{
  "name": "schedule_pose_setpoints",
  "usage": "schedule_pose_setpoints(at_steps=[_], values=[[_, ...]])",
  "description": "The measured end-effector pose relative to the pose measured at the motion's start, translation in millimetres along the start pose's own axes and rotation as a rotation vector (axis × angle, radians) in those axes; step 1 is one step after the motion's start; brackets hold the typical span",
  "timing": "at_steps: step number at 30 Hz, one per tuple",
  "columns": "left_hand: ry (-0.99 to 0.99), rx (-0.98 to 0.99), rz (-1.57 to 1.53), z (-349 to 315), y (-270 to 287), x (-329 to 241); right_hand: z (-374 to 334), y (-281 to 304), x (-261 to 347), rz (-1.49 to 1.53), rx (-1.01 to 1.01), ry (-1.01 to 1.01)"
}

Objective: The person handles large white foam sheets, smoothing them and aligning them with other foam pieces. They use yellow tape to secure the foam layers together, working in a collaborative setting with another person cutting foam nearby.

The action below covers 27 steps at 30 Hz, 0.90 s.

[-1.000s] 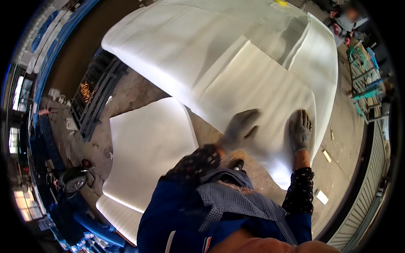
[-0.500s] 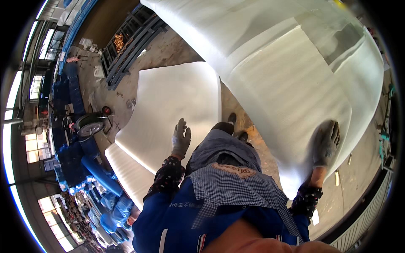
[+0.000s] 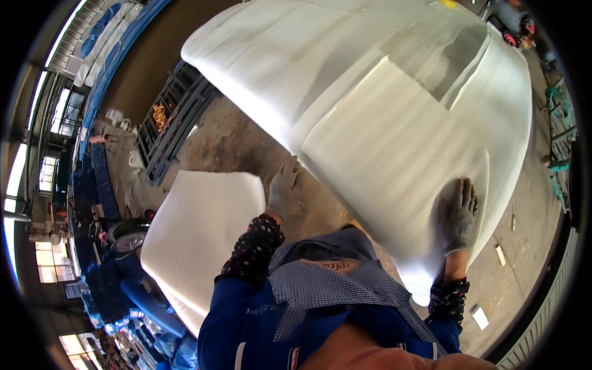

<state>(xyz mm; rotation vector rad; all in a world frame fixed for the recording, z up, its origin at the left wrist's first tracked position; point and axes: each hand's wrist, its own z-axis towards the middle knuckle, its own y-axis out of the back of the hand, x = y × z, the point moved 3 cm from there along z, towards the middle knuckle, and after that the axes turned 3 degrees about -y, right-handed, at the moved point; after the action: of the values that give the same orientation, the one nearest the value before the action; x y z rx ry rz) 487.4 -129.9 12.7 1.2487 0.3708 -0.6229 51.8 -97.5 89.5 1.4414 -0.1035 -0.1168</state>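
My right hand (image 3: 457,217), in a grey work glove, lies flat with fingers spread on a large white foam-like sheet (image 3: 407,154). This sheet rests on a broad white padded stack (image 3: 277,80) that fills the upper right. My left hand (image 3: 285,190), also gloved, reaches forward with its fingers stretched out, close to the stack's near left edge. Whether its fingertips touch that edge I cannot tell. Nothing shows in either hand. To the left of my left hand lies a separate white sheet (image 3: 203,228), with another layer partly visible beneath it.
A dark metal rack (image 3: 172,120) stands beyond the left sheet. Blue wrapped bundles (image 3: 151,314) and a wheel (image 3: 129,240) are at the left. Another person (image 3: 512,21) is at the far upper right. A white-handled tool (image 3: 500,254) and a small white piece (image 3: 480,317) lie on the right floor.
My left hand has moved from above the left sheet to the stack's edge. The left sheet sits lower and nearer. My right hand stays flat on the large sheet. The view has shifted somewhat.
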Motion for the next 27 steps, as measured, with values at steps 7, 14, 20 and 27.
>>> schedule_pose_setpoints(at_steps=[7, 14, 20, 27], values=[[-0.213, -0.011, 0.175, -11.4, 54.9, -12.6, 2.4, -0.1, -1.2, 0.022, 0.004, -0.068], [-0.146, -0.025, -0.029, -23.1, 67.7, 58.2, 6.6, -0.6, -5.6, 0.017, -0.071, 0.002], [-0.414, 0.037, -0.203, 56.7, 68.2, 21.1, 7.3, -2.6, -10.1, 0.046, -0.119, 0.014], [-0.685, 0.093, -0.266, 133.0, 54.8, -65.0, 9.0, -11.0, -13.0, 0.032, -0.134, -0.007]])
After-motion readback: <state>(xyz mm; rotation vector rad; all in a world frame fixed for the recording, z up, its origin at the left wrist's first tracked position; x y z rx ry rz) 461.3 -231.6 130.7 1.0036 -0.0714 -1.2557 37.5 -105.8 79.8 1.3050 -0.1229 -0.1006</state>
